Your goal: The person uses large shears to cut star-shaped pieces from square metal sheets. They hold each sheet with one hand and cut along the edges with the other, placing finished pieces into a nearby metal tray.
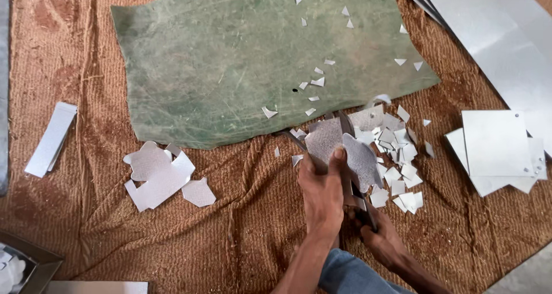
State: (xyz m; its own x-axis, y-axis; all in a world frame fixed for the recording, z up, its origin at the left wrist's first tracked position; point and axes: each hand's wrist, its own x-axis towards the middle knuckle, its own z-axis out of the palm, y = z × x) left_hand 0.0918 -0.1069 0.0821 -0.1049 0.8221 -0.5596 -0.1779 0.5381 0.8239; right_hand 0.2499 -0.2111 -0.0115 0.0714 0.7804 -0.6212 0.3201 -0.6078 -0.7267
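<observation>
My left hand (322,193) grips a thin piece of sheet metal (326,137), thumb pressed on top of it. My right hand (382,239) is closed on the handles of metal shears (347,127), whose blades run up into the sheet. The sheet is held just below the edge of a green mat (230,58). A pile of small metal offcuts (397,167) lies right beside the shears.
Brown coir matting (241,225) covers the floor. Cut metal shapes (164,176) lie at left, a folded metal strip (52,139) farther left. Square metal sheets (497,147) are stacked at right, large sheets (494,29) at top right. A metal tray corner (26,265) shows bottom left.
</observation>
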